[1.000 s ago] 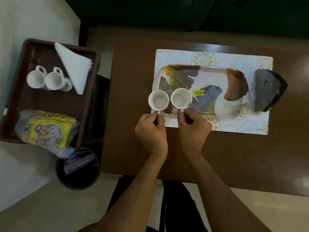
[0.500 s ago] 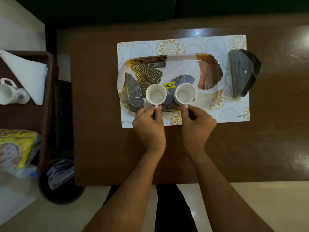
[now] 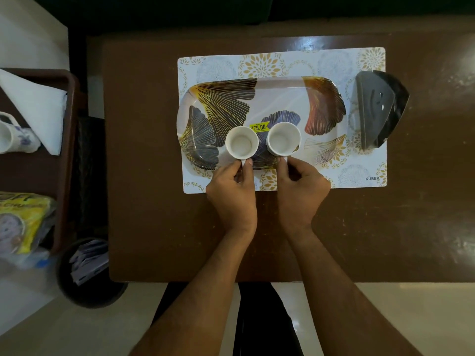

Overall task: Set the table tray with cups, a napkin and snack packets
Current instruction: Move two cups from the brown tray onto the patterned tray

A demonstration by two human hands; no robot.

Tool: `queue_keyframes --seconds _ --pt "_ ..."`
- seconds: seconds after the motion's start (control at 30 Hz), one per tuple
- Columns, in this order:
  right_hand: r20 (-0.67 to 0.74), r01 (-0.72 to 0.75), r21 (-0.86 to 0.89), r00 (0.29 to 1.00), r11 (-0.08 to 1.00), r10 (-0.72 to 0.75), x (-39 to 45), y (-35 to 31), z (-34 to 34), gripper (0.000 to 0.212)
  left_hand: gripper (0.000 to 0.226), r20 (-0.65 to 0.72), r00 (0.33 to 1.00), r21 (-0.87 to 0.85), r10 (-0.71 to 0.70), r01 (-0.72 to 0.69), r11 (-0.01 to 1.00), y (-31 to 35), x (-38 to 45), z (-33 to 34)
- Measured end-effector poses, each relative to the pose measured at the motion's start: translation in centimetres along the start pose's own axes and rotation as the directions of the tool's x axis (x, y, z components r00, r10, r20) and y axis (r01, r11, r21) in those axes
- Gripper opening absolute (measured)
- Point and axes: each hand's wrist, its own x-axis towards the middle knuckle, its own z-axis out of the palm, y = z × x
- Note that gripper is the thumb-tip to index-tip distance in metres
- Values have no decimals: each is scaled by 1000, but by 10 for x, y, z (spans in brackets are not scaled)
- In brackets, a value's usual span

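Two white cups sit side by side on the leaf-patterned tray (image 3: 277, 98), which lies on a floral placemat (image 3: 359, 173). My left hand (image 3: 232, 194) pinches the handle of the left cup (image 3: 241, 143). My right hand (image 3: 299, 191) pinches the handle of the right cup (image 3: 284, 138). A yellow price sticker (image 3: 259, 127) shows between the cups. On the brown side tray (image 3: 67, 140) at the left lie a folded white napkin (image 3: 38, 109), another white cup (image 3: 10, 133) with a blue pattern and a yellow snack packet (image 3: 20, 222).
A black napkin holder (image 3: 377, 109) stands on the placemat's right end. The brown table (image 3: 144, 176) extends around the mat. A dark bin (image 3: 87, 273) with papers stands on the floor by the table's front left corner.
Both hands have carried the cups rightward from the tray's left end to its middle. The view has shifted right, so the side tray sits at the left edge.
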Motion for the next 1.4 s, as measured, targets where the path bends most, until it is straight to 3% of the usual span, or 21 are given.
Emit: queue_keyframes --seconds 1.07,1.27,1.4 --pt "-17 39 -8 999 999 -39 -2 1 4 15 17 41 999 -33 -17 18 999 -1 4 3" --pt "-55 21 8 998 1000 -21 -7 2 4 23 25 92 996 -21 -10 12 1000 1 6 -3" --pt "-171 12 -36 985 999 -18 -19 -1 5 36 29 91 995 -53 -37 42 998 0 4 -13"
